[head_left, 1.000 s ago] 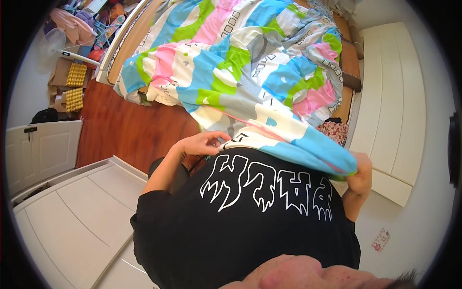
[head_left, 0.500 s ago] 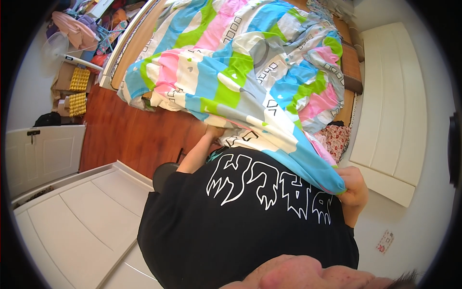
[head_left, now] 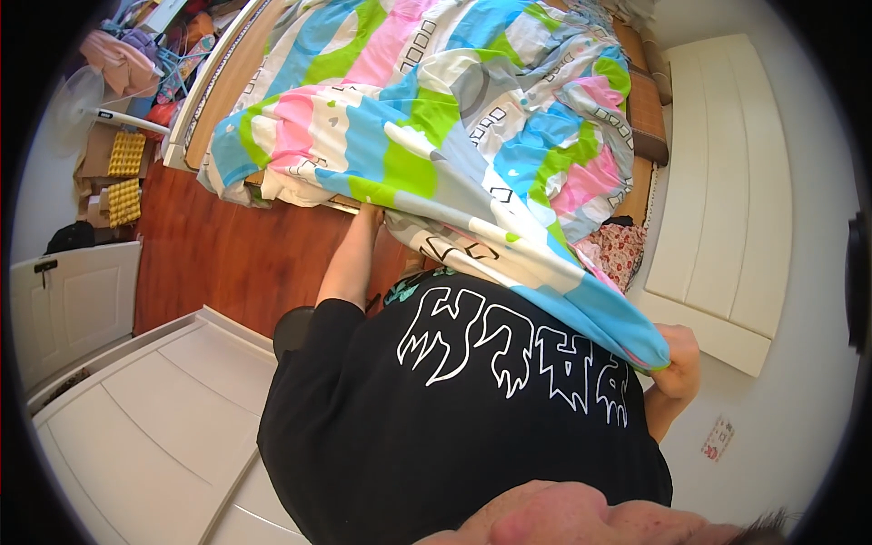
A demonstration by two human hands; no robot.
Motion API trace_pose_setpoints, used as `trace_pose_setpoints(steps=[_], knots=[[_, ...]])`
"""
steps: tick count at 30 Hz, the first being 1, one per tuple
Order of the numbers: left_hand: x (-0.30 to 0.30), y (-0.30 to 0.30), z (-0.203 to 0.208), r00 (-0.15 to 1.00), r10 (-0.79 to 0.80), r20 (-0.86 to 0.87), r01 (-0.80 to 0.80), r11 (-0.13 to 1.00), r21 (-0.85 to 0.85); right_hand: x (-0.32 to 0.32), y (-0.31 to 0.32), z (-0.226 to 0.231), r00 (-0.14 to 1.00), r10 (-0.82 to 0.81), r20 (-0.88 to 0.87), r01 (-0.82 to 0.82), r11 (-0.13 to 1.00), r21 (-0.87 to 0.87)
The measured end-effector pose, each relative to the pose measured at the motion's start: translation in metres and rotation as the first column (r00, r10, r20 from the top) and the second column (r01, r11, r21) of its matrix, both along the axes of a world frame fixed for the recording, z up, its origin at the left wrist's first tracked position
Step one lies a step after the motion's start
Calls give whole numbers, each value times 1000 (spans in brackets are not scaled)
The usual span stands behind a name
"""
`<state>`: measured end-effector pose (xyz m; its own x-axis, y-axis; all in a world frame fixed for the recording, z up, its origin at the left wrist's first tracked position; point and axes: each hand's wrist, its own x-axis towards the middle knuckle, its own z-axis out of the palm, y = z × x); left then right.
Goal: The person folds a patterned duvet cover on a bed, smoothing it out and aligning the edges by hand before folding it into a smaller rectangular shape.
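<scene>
A large duvet cover (head_left: 413, 168), patterned in blue, green, pink, white and grey, lies rumpled over the bed. One corner of it stretches toward me in a taut, bunched fold across the front of my black shirt. At the right, my right hand (head_left: 683, 350) is closed on that corner, level with my chest. My left hand (head_left: 371, 213) reaches forward to the cloth's near lower edge beside the bed frame. Its fingers disappear under the fabric, so their grip is hidden.
A bed board (head_left: 213, 82) shows at the left. Red floral cloth (head_left: 613, 256) lies by the bed's right side, near a cream panel (head_left: 718, 182). A white fan (head_left: 77, 113), boxes and piled clothes stand far left. A white cabinet (head_left: 150, 427) is at lower left; wooden floor (head_left: 236, 254) lies between.
My left hand has moved forward and left along the cloth's edge, its arm straighter. My right hand keeps hold of the corner, slightly farther right. The view has shifted a little.
</scene>
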<state>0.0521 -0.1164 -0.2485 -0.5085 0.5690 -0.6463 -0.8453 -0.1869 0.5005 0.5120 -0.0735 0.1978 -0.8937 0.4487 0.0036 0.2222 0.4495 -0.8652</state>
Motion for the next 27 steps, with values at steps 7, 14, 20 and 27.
trace_pose_setpoints(steps=[7, 14, 20, 27], knots=[[-50, -66, 187, 867, 286, -409, -89, 895, 437, 12, 27, -16, 992, -90, 87, 89, 996, 9], [22, -254, 9, 929, 216, -301, -274, 947, -167, 10, 51, -39, 990, -130, 54, 127, 991, 48], [76, -289, -46, 993, -12, -120, -35, 926, -377, -10, 62, -38, 996, -82, 26, 80, 994, 68], [77, -260, -74, 978, -210, -14, 204, 961, -188, -4, 68, -13, 1000, -5, -8, 6, 974, 225]])
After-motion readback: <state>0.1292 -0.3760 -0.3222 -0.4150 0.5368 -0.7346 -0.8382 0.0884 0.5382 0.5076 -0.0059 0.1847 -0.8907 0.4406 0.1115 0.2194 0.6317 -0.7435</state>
